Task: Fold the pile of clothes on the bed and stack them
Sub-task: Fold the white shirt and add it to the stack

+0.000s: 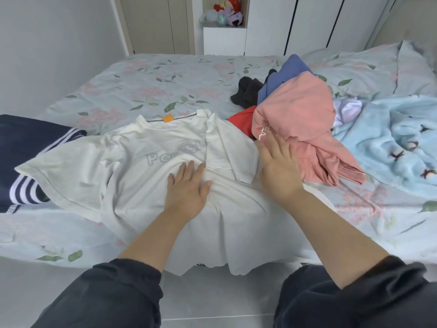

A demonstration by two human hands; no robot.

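A white T-shirt (123, 176) lies spread face up on the bed, its hem hanging over the near edge and its right sleeve folded inward. My left hand (188, 189) presses flat on the shirt's middle with straight fingers. My right hand (279, 166) is flat and open just right of the folded sleeve, next to the pile. The pile (295, 114) lies to the right: a pink garment on top, with red, blue and black pieces under and behind it. A navy garment with white stripes (26, 162) lies at the left edge.
The bed (165, 84) has a floral sheet. A light blue fluffy blanket (402, 143) lies at the right, with a pillow behind it. Wardrobes and a shelf with plush toys (228, 11) stand beyond the bed. Grey floor tiles show below.
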